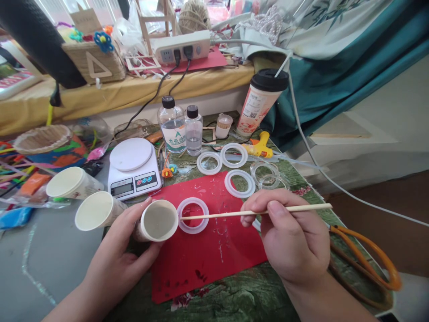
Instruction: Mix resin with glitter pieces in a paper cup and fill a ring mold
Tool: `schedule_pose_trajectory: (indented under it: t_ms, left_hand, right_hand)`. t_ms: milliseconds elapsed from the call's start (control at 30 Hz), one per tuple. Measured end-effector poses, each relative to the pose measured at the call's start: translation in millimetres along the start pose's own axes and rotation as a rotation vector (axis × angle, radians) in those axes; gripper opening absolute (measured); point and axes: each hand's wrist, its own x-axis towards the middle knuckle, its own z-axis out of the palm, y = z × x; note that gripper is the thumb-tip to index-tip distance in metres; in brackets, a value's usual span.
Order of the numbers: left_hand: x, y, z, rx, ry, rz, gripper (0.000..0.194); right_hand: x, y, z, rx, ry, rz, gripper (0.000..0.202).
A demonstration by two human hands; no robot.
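My left hand is wrapped round a paper cup with a greyish inside, tilted beside a ring mould. In my right hand a thin wooden stick is pinched, its tip pointing left over the edge of the translucent ring mould. That mould lies on a red sheet. Further translucent rings lie behind it, one of them at the sheet's back edge. Part of another ring is hidden behind my right hand.
A white scale stands behind my left hand, two paper cups left of it. Beyond are two bottles, a tall drink cup and a yellow glue gun. Orange-handled scissors lie right; a power strip sits on the ledge.
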Motion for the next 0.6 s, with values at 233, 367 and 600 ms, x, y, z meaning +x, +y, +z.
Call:
schedule_pose_trajectory:
  t_ms: [233, 367, 600]
  left_hand:
    - [1, 1, -1.0, 0.027, -0.014, 0.023, 0.062]
    - [1, 1, -1.4, 0.042, -0.016, 0.034, 0.061]
    - [0, 0, -1.1, 0.023, -0.020, 0.013, 0.064]
  right_hand:
    - [-1, 2, -1, -0.004, -0.009, -0.024, 0.028]
    - [4, 0, -3, -0.038, 0.093, -0.081, 0.027]
    - [14, 0, -5, -0.138, 0.248, -0.132, 0.028]
